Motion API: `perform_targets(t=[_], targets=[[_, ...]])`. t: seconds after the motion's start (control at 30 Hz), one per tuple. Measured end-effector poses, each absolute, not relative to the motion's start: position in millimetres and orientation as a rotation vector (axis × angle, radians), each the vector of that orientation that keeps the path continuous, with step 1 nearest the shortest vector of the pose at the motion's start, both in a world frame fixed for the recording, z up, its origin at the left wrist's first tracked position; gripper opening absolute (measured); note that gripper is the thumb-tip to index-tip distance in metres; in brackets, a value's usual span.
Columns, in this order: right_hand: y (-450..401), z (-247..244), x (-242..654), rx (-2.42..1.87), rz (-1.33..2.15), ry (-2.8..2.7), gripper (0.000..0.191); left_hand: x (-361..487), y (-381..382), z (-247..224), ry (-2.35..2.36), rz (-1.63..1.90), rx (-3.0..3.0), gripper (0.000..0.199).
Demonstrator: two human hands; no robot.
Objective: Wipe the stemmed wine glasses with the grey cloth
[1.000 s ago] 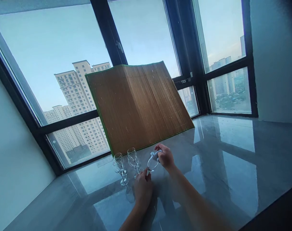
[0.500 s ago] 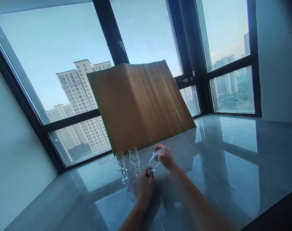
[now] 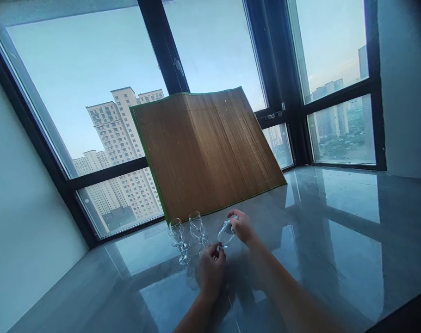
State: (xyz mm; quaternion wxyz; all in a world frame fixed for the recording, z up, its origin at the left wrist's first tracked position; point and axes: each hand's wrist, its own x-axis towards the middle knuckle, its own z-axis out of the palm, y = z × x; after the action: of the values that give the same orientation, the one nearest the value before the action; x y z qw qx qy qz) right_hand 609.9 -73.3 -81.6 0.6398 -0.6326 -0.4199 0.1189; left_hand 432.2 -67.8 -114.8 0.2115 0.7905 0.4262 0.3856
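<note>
A clear stemmed wine glass (image 3: 225,237) is tilted between my two hands, above the shiny grey surface. Its stem end is pinched in the closed fingers of my left hand (image 3: 211,268). At the glass's rim, my right hand (image 3: 243,226) is closed on a crumpled whitish cloth (image 3: 228,224), which seems to reach partly into the bowl. Just left of my left hand stand several more wine glasses, upright and close together; the nearest are a front glass (image 3: 177,237) and a second glass (image 3: 197,227).
Behind the glasses, a brown woven mat (image 3: 210,152) with green edging leans against the dark-framed windows (image 3: 172,46). The glossy grey surface (image 3: 321,249) runs to the right wall. A pale wall (image 3: 26,194) closes off the left.
The camera view has turned a little, so everything sits slightly further right. Both hands keep the same hold, and the glass and cloth are nearly as before.
</note>
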Motion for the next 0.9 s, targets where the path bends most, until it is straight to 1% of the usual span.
perform_targets(t=[0.07, 0.13, 0.2, 0.3, 0.4, 0.47, 0.53, 0.63, 0.73, 0.83, 0.9], targets=[[-69.6, -84.5, 614.1, -1.463, 0.322, -0.9, 0.018, 432.8, -69.1, -115.6, 1.151, 1.083, 2.247, 0.028], [-67.3, -87.5, 616.5, -1.48, 0.336, -0.875, 0.02, 433.4, -69.5, -115.9, 1.143, 1.082, 2.285, 0.028], [-66.9, -89.5, 615.9, -1.491, 0.283, -0.843, 0.033, 434.0, -69.4, -115.6, 1.137, 1.069, 2.307, 0.029], [-69.2, -89.5, 609.5, -1.477, 0.068, -0.798, 0.057, 435.1, -68.3, -115.2, 1.083, 1.058, 2.272, 0.03], [-72.7, -86.8, 601.5, -1.449, -0.143, -0.82, 0.067, 435.6, -66.6, -116.2, 1.044, 1.07, 2.191, 0.034], [-75.3, -84.5, 598.0, -1.452, -0.208, -0.855, 0.065, 435.5, -65.6, -117.1, 1.041, 1.076, 2.169, 0.035], [-78.4, -82.1, 596.3, -1.46, -0.219, -0.9, 0.058, 435.4, -64.9, -117.1, 1.035, 1.077, 2.161, 0.034], [-83.0, -78.8, 595.1, -1.449, -0.173, -0.977, 0.046, 435.0, -65.1, -115.2, 1.029, 1.077, 2.126, 0.033], [-85.9, -76.6, 594.3, -1.424, -0.111, -1.051, 0.04, 434.5, -66.9, -112.5, 1.029, 1.076, 2.09, 0.034], [-86.1, -76.0, 594.3, -1.385, -0.069, -1.091, 0.029, 434.0, -68.8, -111.2, 1.04, 1.048, 2.1, 0.034], [-85.5, -75.9, 594.5, -1.373, -0.027, -1.082, 0.027, 433.8, -69.5, -111.7, 1.048, 1.041, 2.127, 0.034]])
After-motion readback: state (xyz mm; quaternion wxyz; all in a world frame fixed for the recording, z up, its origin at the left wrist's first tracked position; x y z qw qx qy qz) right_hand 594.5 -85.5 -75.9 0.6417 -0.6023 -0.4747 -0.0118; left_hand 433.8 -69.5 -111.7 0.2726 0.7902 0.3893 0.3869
